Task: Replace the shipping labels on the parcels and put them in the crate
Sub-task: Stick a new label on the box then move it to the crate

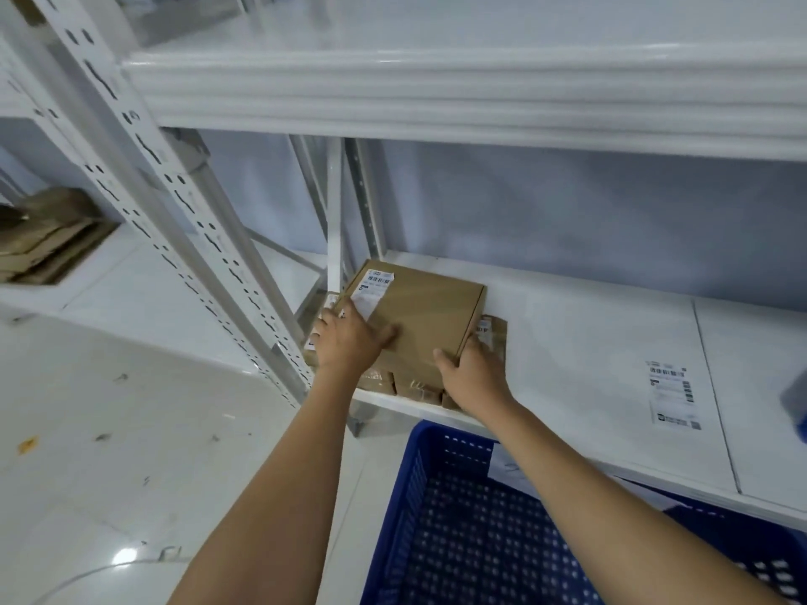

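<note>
A flat brown cardboard parcel (425,310) with a white shipping label (372,288) at its far left corner lies on top of a stack of more parcels (406,382) at the left end of the white shelf (589,342). My left hand (349,338) grips its near left corner, thumb on top. My right hand (474,369) grips its near right corner, fingers curled round the edge. A loose shipping label sheet (672,395) lies flat on the shelf to the right. The blue plastic crate (480,526) stands below the shelf edge with nothing seen in it.
A white slotted rack upright (174,189) runs diagonally left of the parcels. An upper shelf (436,89) hangs over them. Flattened brown cardboard (48,238) lies on the neighbouring rack at far left. A blue object (797,403) shows at the right edge. White tiled floor (131,430) carries small scraps.
</note>
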